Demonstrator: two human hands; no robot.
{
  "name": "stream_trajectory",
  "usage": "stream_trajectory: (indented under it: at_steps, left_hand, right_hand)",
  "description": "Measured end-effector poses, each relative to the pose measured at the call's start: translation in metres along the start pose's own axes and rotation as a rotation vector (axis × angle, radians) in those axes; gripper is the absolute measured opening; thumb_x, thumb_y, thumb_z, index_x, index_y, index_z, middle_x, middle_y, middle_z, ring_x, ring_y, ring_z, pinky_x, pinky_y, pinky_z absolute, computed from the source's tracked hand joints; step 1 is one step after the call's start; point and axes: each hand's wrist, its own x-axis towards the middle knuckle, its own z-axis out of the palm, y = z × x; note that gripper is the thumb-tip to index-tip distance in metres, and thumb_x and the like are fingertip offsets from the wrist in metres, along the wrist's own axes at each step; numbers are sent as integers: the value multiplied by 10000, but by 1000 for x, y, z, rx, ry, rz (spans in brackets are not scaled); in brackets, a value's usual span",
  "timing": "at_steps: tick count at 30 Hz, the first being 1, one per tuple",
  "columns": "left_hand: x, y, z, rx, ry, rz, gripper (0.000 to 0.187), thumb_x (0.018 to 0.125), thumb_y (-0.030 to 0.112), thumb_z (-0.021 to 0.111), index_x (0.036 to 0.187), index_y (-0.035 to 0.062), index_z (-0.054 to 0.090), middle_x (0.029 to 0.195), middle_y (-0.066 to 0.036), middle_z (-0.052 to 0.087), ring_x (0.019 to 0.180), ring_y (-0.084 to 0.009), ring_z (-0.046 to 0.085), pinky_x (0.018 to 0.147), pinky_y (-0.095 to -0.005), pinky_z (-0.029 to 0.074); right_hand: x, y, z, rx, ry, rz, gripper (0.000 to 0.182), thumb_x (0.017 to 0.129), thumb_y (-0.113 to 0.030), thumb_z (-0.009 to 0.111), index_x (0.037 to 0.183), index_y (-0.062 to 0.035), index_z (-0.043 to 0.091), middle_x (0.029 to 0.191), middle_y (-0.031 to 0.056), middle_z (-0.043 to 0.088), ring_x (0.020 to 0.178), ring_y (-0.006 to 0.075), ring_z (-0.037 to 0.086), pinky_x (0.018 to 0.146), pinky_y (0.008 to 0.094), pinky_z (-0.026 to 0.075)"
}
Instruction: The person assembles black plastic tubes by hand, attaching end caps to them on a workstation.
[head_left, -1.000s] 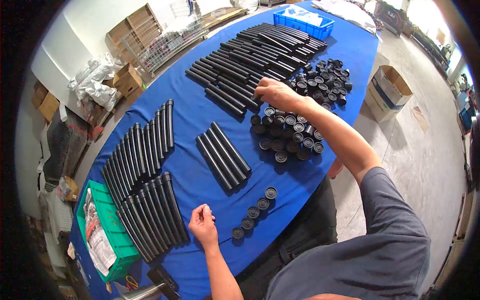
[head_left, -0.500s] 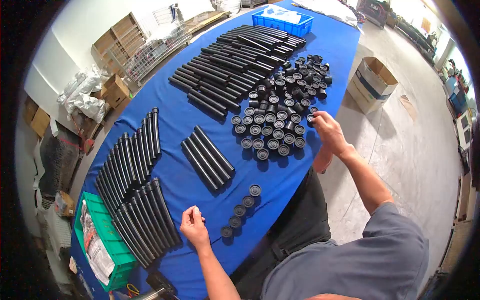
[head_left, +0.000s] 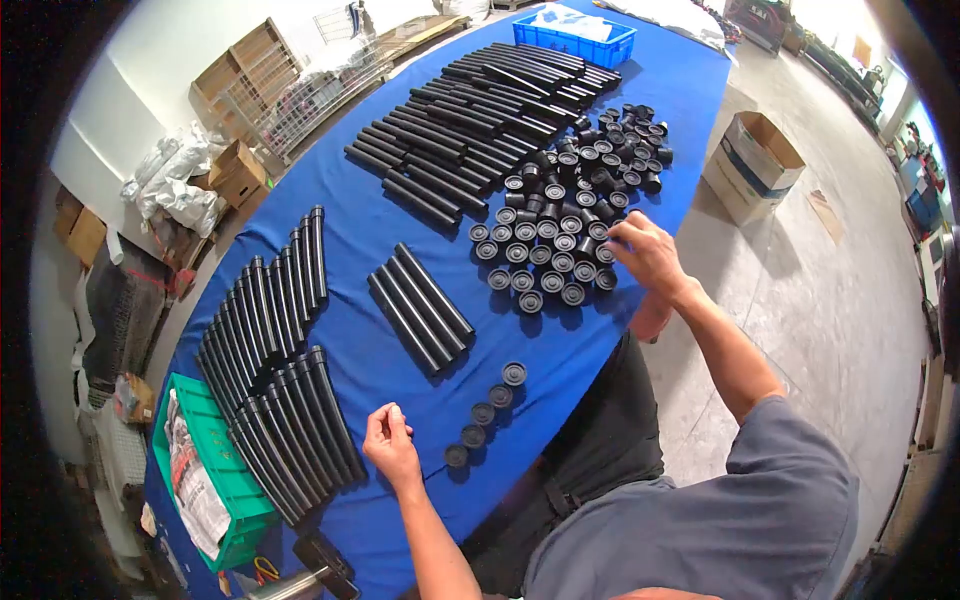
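Taking the four black tubes point(head_left: 421, 308) on the blue cloth point(head_left: 545, 350) as my landmark, the green crate point(head_left: 243, 518) stands farthest to their left and nearer to me, with printed paper point(head_left: 195, 485) inside it. Between that crate and the four tubes lie the collared tubes point(head_left: 290, 430), fanned out in two overlapping rows, each with a wider ring at its far end.

My left hand point(head_left: 392, 440) is just on my side of the four tubes, well apart from the cap heap. Its fingers are drawn in narrow against the thumb; I can't make out anything between them. The four tubes themselves lie side by side, slanting, touching or nearly so.

Beyond them, a big layered stack of plain black tubes point(head_left: 480, 125) spreads away from me. Nearer than the four tubes and a bit to their right, five black caps point(head_left: 483, 413) run in a slanting line. Farther right of the four tubes is the cap heap point(head_left: 570, 220), most of its near caps showing ringed faces; past it, at the far end, sits the blue crate point(head_left: 575, 44) with white plastic in it.

My right hand point(head_left: 645, 250) is right of the four tubes, fingers bent at the heap's right edge; I can't tell whether they grip a cap. Rightmost, an open cardboard box point(head_left: 752, 170) stands on the floor.
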Motion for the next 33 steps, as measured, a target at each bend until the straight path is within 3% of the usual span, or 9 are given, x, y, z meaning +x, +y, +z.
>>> stream_trajectory:
  at_steps: [3,7,17,23,30,33]
  left_hand:
    - [0,-4,-2,11,-8,0,118,983,108,667,1014,-3,692,776,-1,632,617,-52,551,549,-209,439]
    - [-1,-4,-2,-22,-1,-6,117,983,109,668,1013,-2,693,775,1,630,618,-51,550,546,-212,436]
    - [0,-1,-1,7,-1,-2,130,984,115,669,1014,-9,693,768,9,623,614,-50,540,542,-215,429]
    - [0,0,0,0,5,-12,132,982,117,671,1012,-10,694,770,5,628,617,-53,546,542,-215,431]
    - [0,2,0,-17,4,-27,123,979,110,675,1015,-5,698,772,4,629,619,-55,549,546,-214,435]
    - [1,-3,-1,5,4,-8,126,979,114,678,1015,-5,698,773,4,628,621,-55,550,548,-213,438]
  right_hand:
    - [11,-18,0,-37,-226,23,218,882,-283,741,961,-89,683,946,111,596,900,329,644,770,446,511]
    - [24,-27,7,-177,-329,60,274,869,-329,715,891,-58,684,969,136,644,942,345,662,798,456,543]
    - [29,-23,16,-229,-350,59,225,899,-307,688,927,-84,694,952,122,629,924,342,657,786,457,532]
    - [28,-18,30,-273,-277,-22,203,907,-224,611,823,-46,661,911,154,639,831,375,670,734,486,553]
    - [33,-7,22,-93,-219,-17,188,916,-212,597,829,-56,656,909,150,637,891,372,652,778,487,535]
    - [35,-4,26,-142,-288,11,184,914,-212,597,824,-62,655,912,142,639,900,368,650,779,485,535]
